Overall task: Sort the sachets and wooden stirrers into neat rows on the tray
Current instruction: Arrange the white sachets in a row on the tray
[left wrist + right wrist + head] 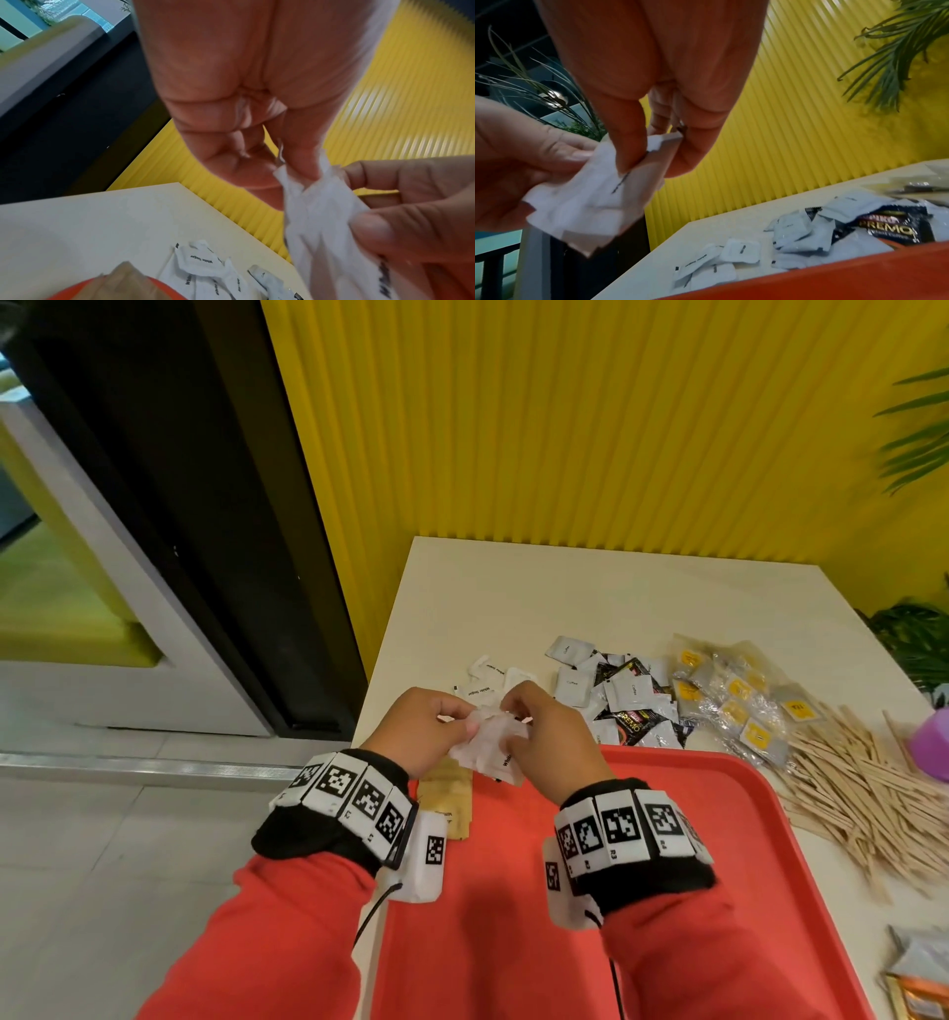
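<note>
While both hands work above the near left corner of the red tray (719, 814), they share a small bunch of white sugar sachets (488, 747): the left hand (416, 731) pinches one edge of the bunch between thumb and fingertips, and the right hand (554, 742) pinches the other. Holding the bunch up off the tray like this probably lets the person square the sachets against each other, or peel one off, before laying them down; which of the two I cannot tell. In the right wrist view the sachets (590, 194) fan out slightly, so they are not yet aligned.

A few brown sachets (447, 798) already lie on the tray at its left edge, just beneath the left wrist, and look like the start of a row. The rest of the tray surface that shows carries nothing else, so most of the sorting seems to be ahead.

On the table (565, 588) beyond the tray, things lie in loose heaps by kind: more white sugar sachets (482, 680) at the left, a pile of white and black coffee sachets (621, 701) in the middle, clear packets with yellow labels (734, 706) next, and a big spread of wooden stirrers (862, 793) just off the tray's right side. Keeping them close to the tray likely shortens each reach.
</note>
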{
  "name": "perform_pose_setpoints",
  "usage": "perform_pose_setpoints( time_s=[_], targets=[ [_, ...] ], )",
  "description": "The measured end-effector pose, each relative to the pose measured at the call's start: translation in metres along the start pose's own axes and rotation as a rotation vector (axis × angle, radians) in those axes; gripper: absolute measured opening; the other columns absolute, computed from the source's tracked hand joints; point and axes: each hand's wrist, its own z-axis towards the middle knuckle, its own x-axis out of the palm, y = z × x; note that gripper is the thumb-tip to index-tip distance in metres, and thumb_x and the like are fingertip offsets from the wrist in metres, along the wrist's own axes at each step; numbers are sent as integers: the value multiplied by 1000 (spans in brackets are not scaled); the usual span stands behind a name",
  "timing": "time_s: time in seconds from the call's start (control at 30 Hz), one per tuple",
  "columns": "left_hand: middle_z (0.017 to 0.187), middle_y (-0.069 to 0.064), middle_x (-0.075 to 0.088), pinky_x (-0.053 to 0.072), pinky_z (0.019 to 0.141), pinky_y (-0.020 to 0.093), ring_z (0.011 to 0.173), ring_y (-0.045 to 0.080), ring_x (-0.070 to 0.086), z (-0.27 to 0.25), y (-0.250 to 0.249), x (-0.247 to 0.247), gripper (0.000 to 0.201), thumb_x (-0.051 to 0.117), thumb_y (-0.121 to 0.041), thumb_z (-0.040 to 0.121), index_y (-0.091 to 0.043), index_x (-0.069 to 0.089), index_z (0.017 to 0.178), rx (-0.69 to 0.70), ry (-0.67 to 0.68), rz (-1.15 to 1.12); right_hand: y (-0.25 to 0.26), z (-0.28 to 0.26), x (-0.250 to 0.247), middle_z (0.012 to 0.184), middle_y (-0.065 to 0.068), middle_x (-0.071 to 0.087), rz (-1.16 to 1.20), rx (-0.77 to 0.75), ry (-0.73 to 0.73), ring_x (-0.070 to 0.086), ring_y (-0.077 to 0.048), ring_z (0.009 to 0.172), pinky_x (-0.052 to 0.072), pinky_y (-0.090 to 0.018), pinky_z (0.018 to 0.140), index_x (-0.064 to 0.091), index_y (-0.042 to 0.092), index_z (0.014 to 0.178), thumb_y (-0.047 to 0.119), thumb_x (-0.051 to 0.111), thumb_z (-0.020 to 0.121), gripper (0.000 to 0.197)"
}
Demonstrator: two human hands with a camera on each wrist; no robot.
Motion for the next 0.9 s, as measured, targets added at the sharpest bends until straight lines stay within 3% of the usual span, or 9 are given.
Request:
perform_pose_setpoints(
  time_s=[0.1, 0.17, 0.27, 0.37, 0.47, 0.57, 0.67, 0.77, 0.9],
  targets=[
    [75, -6, 65, 44, 61, 13, 62, 1, 56, 1, 0, 2, 11, 65, -6, 85, -7, 72, 93, -36, -17, -91, -2, 1, 0, 92, 3, 52, 61, 44, 33, 48, -13, 75, 35, -17, 58, 54, 13, 109, 2, 56, 82, 29],
    [74, -3, 65, 47, 58, 13, 60, 3, 58, 0, 0, 4, 9, 67, -5, 83, -8, 72, 90, -58, -32, -156, -5, 1, 0, 91, 1, 55, 44, 43, 62, 50, -16, 83, 36, -24, 64, 59, 9, 105, 4, 56, 83, 22],
    [77, -8, 65, 47, 58, 9, 63, -1, 58, 0, 3, 6, 9, 66, -6, 84, -13, 71, 87, -59, -106, -228, -13, 1, 0, 88, -4, 59, 101, 82, 56, 52, -18, 81, 37, -24, 63, 62, 5, 98, 3, 56, 84, 16],
    [81, -11, 64, 45, 63, 1, 76, -3, 57, 0, 9, 4, 17, 63, 0, 84, -13, 71, 92, -56, -180, -256, -25, -1, -3, 77, 2, 55, 253, 181, 7, 50, -11, 69, 36, -12, 55, 57, 13, 80, 0, 56, 84, 13],
    [78, -6, 63, 45, 68, 13, 71, 2, 56, -1, 17, 1, 21, 64, 3, 82, -17, 69, 80, -95, -206, -272, -34, -6, -1, 75, -1, 59, 465, 290, -31, 54, -11, 67, 43, -18, 61, 55, 18, 71, -3, 55, 84, 25],
    [77, 5, 60, 49, 65, 24, 67, 14, 56, -4, 28, -1, 26, 66, 6, 78, -20, 60, 76, -162, -168, -263, -38, -13, 8, 69, 0, 58, 535, 360, 16, 53, -9, 62, 41, -18, 58, 57, 16, 71, -5, 56, 84, 26],
    [84, 7, 62, 51, 78, 36, 77, 22, 59, -11, 43, -4, 31, 68, 4, 77, -23, 53, 82, -253, -94, -219, -42, -19, 19, 67, 0, 57, 509, 378, 69, 52, -10, 61, 41, -19, 58, 58, 16, 71, -6, 57, 84, 26],
    [80, 2, 62, 49, 85, 33, 83, 19, 59, -20, 55, -7, 28, 65, 4, 79, -23, 57, 79, -250, 3, -29, -44, -24, 28, 70, -3, 57, 421, 401, 149, 54, -13, 64, 44, -20, 61, 56, 16, 70, -4, 59, 83, 24],
    [82, -4, 61, 43, 72, 16, 84, 10, 55, -26, 58, -4, 18, 62, 4, 80, -8, 71, 90, -215, 143, 196, -39, -36, 43, 60, 3, 50, 311, 427, 312, 47, -7, 55, 38, -16, 52, 51, 16, 64, -3, 59, 84, 29]
  ],
)
